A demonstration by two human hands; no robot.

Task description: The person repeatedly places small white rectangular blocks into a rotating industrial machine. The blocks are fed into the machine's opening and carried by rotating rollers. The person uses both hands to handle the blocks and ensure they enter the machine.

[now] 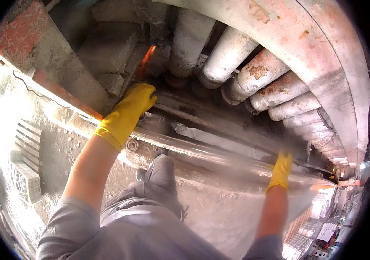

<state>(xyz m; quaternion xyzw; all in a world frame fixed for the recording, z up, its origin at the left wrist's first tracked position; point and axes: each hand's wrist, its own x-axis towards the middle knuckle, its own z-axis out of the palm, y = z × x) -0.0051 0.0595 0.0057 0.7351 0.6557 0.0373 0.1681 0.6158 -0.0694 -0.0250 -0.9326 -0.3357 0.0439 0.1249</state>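
Note:
My left hand (134,108), in a yellow rubber glove, reaches over a long pale rail (185,147) at the machine's near side. Its fingers are curled and pressed together beside a dark recess; whatever they grip is hidden. Farther right, my right hand (281,170), in a matching glove, is at the same rail, its fingertips blurred in dusty haze. Between the hands, a long dark dusty metal bar (219,121) runs below a row of thick, whitish, rust-spotted rollers (228,56). Beyond my left hand, an orange glow (148,56) shows in the dark gap.
A large curved, scraped metal frame (323,43) arches over the rollers. A rusty red-and-grey beam (50,56) slants down at the left. On the floor at left are a slatted pallet (27,141) and a stack of pale blocks (24,182). More stacked pieces (302,238) stand at lower right.

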